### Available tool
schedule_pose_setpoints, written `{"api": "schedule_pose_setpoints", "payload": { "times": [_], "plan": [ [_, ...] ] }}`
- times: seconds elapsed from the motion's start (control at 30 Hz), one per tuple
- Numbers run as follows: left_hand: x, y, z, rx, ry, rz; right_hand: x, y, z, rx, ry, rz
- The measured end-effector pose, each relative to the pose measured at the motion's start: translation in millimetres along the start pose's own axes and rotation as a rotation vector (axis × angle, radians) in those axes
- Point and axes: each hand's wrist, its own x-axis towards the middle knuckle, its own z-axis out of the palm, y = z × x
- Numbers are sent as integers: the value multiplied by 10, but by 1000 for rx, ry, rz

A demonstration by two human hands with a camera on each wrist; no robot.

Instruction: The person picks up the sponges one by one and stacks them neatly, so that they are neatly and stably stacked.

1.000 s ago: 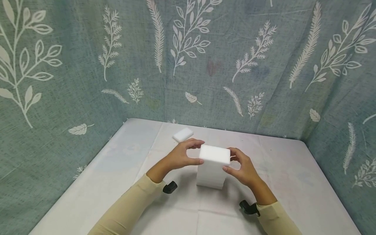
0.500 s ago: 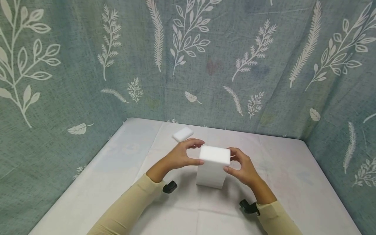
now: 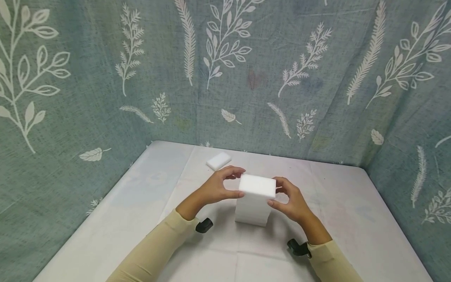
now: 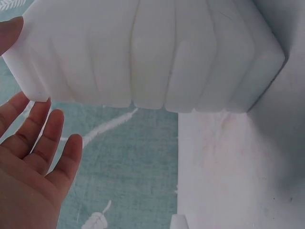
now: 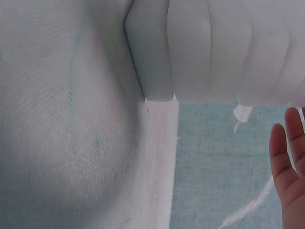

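A tall stack of white foam sponges [image 3: 251, 210] stands upright on the table, its blocks lying flat one on another. My left hand [image 3: 221, 188] holds the left end of the top sponge [image 3: 258, 185], thumb at the near corner and fingers at the far one. At the right end, my right hand [image 3: 290, 200] grips the same sponge between thumb and fingers. Several layers of the stack [image 4: 190, 57] show in the left wrist view, with fingertips touching the uppermost. In the right wrist view, only part of the right hand [image 5: 293, 167] appears, beside the upper layers.
A single loose white sponge [image 3: 219, 161] lies behind the left hand, toward the table's back edge. White cloth covers the table [image 3: 338, 207]. A green-blue curtain with white leaf prints [image 3: 246, 98] encloses the back and sides. Black wrist mounts [image 3: 204, 225] sit below both hands.
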Motion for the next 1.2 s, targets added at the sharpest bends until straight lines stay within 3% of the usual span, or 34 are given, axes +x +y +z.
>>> {"api": "schedule_pose_setpoints", "payload": {
  "times": [0.23,0.47,0.5,0.73,0.8,1.03,1.2],
  "plan": [
    [-10,-25,8,-13,-3,-2,-7,40,-4,34,-24,6],
    [-63,409,-67,-41,-24,-30,-13,33,-1,17,-20,13],
    [-63,413,-70,-41,-23,-33,-14,29,-2,16,-20,17],
    [-24,38,17,-34,-12,-35,-22,26,-2,31,-52,69],
    [-31,8,19,-34,-8,-36,-26,42,4,36,-60,75],
    [-61,-9,22,-52,-19,-61,-87,405,67,33,-61,73],
    [-73,-8,32,-32,-27,-69,-89,354,42,44,-62,65]
  ]
}}
